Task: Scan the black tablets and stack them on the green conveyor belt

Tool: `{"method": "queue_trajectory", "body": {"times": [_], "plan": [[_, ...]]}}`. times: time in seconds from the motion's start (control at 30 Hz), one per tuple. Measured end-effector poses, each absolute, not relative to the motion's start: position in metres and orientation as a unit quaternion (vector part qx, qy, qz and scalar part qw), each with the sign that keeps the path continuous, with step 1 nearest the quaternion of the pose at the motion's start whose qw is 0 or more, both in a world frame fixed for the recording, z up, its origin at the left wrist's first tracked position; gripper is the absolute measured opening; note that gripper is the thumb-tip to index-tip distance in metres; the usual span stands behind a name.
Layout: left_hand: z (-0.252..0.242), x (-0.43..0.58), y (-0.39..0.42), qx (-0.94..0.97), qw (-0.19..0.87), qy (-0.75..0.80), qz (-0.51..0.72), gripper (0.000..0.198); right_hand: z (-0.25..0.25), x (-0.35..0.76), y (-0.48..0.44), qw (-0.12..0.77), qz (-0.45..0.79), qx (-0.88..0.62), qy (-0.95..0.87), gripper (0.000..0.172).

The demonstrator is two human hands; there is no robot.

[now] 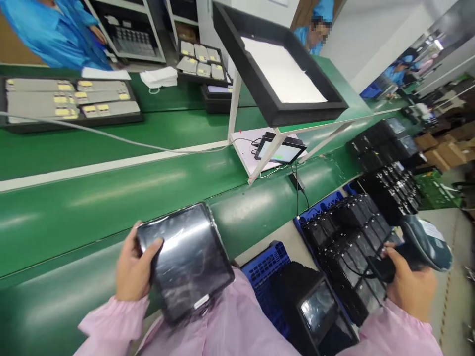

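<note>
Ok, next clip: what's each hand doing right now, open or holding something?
Left hand: closed, holding the dark-screened tablet by its edge.
Right hand: closed, holding the handheld scanner by its handle.

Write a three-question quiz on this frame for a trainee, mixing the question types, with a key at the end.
1. Short answer: What does the right hand hold?
2. True or false: The flat black device in the left hand has a white label near its lower edge.
3. Multiple choice: Where is the black tray with the white sheet in it?
A) Under the raised green shelf
B) On top of the raised green shelf
C) On the floor

Key:
1. A dark handheld scanner
2. True
3. B
</note>
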State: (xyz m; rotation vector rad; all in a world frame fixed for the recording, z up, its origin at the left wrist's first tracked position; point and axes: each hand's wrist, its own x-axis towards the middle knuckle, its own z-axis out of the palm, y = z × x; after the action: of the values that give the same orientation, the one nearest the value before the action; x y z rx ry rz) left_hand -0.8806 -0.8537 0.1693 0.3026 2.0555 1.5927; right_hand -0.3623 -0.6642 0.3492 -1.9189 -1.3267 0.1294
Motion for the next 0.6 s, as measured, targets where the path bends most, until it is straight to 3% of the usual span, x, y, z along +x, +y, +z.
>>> {"method": "queue_trajectory", "body": {"times": [0.13,0.4,0.6], "plan": [[0.15,-0.903,-0.843,0.149,0.296,0.694,0.639,0.077,0.372,-0.413,-0.77,0.371,0.084,-0.721,-0.58,0.03],[0.141,-0.92,-0.842,0.29,0.291,0.655,0.634,0.054,0.288,-0.552,-0.889,0.176,0.437,-0.603,-0.644,0.044],[0.146,-0.923,-0.842,0.315,0.291,0.651,0.627,0.049,0.275,-0.586,-0.933,0.084,0.464,-0.59,-0.656,0.037]]}}
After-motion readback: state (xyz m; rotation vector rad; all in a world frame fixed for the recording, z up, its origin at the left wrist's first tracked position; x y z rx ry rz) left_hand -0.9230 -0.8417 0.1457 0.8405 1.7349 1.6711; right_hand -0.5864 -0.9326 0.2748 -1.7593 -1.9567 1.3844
